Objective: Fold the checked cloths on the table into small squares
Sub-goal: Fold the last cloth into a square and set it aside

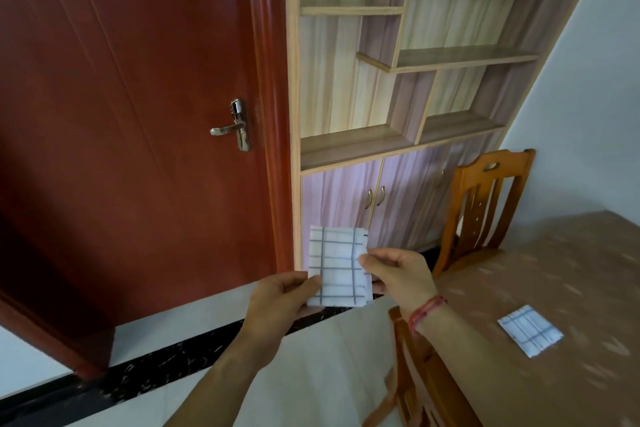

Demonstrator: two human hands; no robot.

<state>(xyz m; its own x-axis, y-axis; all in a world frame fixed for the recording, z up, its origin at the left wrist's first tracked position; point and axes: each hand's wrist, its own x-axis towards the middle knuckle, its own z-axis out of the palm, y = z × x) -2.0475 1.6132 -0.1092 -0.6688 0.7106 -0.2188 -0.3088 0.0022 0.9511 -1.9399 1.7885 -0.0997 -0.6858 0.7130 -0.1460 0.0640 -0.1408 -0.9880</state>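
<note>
Looking like a room in somebody's home here: a red-brown door (138, 114) is standing beside built-in wooden shelves (349, 146) with cupboards (343, 198), and a wooden chair (474, 168) is sitting at a patterned tabletop (571, 270).

Two checked cloths, white with grey lines.
Held cloth (337, 267): folded, upright, pinched by left hand (277, 291) and right hand (398, 274). Second cloth (530, 329): small folded square, flat on surface (554, 270), well apart.

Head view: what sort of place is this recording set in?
Probably a room in a home: a red door, wooden shelves above cupboards, and a wooden chair at a covered table.
</note>
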